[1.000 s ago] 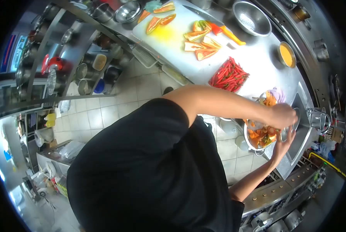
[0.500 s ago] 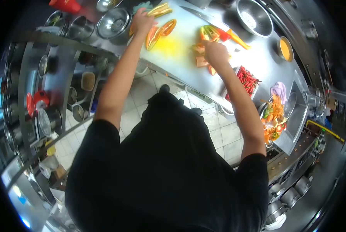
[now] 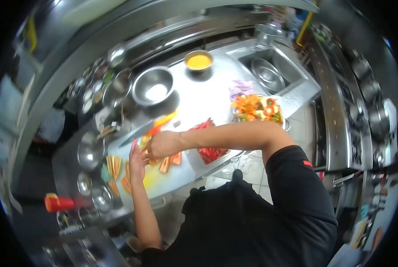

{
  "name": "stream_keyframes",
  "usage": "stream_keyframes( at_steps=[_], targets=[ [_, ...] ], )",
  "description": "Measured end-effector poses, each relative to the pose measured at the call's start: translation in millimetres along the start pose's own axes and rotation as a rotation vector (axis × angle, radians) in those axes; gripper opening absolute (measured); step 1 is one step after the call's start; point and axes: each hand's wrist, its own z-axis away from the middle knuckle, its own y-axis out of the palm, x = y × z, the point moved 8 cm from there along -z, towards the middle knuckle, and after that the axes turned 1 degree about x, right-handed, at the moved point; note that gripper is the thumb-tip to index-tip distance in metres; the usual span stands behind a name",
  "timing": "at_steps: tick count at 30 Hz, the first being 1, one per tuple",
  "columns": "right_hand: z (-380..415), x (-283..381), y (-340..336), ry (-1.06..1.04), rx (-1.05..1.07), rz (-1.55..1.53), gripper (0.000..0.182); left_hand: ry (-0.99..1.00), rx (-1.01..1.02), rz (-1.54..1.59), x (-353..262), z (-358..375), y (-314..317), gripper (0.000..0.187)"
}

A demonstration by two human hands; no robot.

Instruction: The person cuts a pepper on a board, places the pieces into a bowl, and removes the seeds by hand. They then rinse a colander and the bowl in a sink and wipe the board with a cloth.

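My right hand (image 3: 165, 144) is bent down over the cutting board (image 3: 154, 184), fingers curled onto cut bell pepper; its fingertips are partly hidden. Close beside it, my left hand (image 3: 137, 163) has its fingers stretched out, apparently holding nothing. A green-and-yellow pepper piece (image 3: 144, 141) shows just past the hands, and orange pepper pieces (image 3: 164, 164) lie under the right wrist. Hollow pepper halves (image 3: 114, 165) rest on the board's left part. Beyond the hands lies a knife (image 3: 136, 133) with a yellow handle.
Red chillies (image 3: 211, 155) fill a tray partly covered by my right forearm. Past it stand a bowl of cut vegetables (image 3: 261, 109) and a purple cloth-like thing (image 3: 241, 88). A steel bowl (image 3: 153, 84), a bowl of orange liquid (image 3: 198, 61) and a sink (image 3: 292, 66) are farther back.
The view has swung to the right. My left hand has let go of the pepper halves on the left and come across to my right hand, which stays at the cut pieces.
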Motion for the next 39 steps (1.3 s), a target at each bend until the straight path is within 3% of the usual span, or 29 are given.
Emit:
stream_keyframes(
  at_steps=[1, 3, 4, 7, 8, 10, 14, 16, 18, 19, 21, 22, 26, 28, 30, 32, 35, 37, 39],
  targets=[
    [20, -5, -15, 0.038, -0.027, 0.036, 0.021, -0.045, 0.101, 0.139, -2, -4, 36, 0.042],
    [71, 3, -51, -0.123, -0.141, 0.145, 0.018, 0.008, 0.248, 0.010, 6, -23, 79, 0.037],
    [101, 1, -67, -0.085, -0.160, 0.182, 0.018, 0.048, 0.341, -0.086, 1, -26, 114, 0.032],
    [211, -33, -107, 0.606, -0.274, -0.202, 0.014, 0.162, 0.300, -0.155, 6, -25, 203, 0.020],
    [238, -29, -109, 0.620, -0.287, -0.192, 0.014, 0.219, 0.262, -0.143, 10, -23, 230, 0.017],
    [305, -39, -115, 0.880, -0.487, -0.250, 0.012, 0.255, 0.257, -0.203, 23, -15, 290, 0.016],
    [391, -39, -119, 1.070, -0.643, -0.217, 0.011, 0.356, 0.287, -0.377, 44, 6, 377, 0.014],
    [414, -37, -112, 1.088, -0.628, -0.224, 0.014, 0.373, 0.272, -0.426, 53, 13, 400, 0.014],
    [428, -45, -106, 1.147, -0.458, -0.349, 0.015, 0.334, 0.285, -0.485, 60, 12, 412, 0.018],
    [437, -52, -92, 1.203, -0.481, -0.468, 0.017, 0.295, 0.245, -0.474, 61, 16, 415, 0.020],
    [441, -49, -106, 1.102, -0.573, -0.420, 0.018, 0.342, 0.287, -0.534, 67, 17, 416, 0.020],
    [447, -52, -103, 1.052, -0.706, -0.415, 0.017, 0.225, 0.301, -0.495, 73, 18, 414, 0.024],
    [486, -66, -81, 1.226, -0.901, -0.657, 0.012, 0.267, 0.166, -0.428, 64, 26, 387, 0.027],
    [488, -63, -83, 1.270, -0.719, -0.665, 0.009, 0.270, 0.141, -0.456, 60, 31, 379, 0.028],
    [465, -56, -101, 0.967, -0.664, -0.381, 0.010, 0.384, 0.157, -0.570, 56, 42, 383, 0.028],
    [458, -51, -109, 0.967, -0.627, -0.362, 0.010, 0.360, 0.117, -0.638, 56, 45, 381, 0.028],
    [453, -55, -120, 0.961, -0.606, -0.349, 0.009, 0.477, 0.095, -0.833, 47, 54, 398, 0.027],
    [449, -59, -120, 0.881, -0.611, -0.258, 0.011, 0.713, 0.169, -0.973, 37, 71, 427, 0.028],
    [453, -54, -113, 0.919, -0.580, -0.196, 0.011, 0.765, 0.167, -1.015, 41, 77, 436, 0.028]
  ],
)
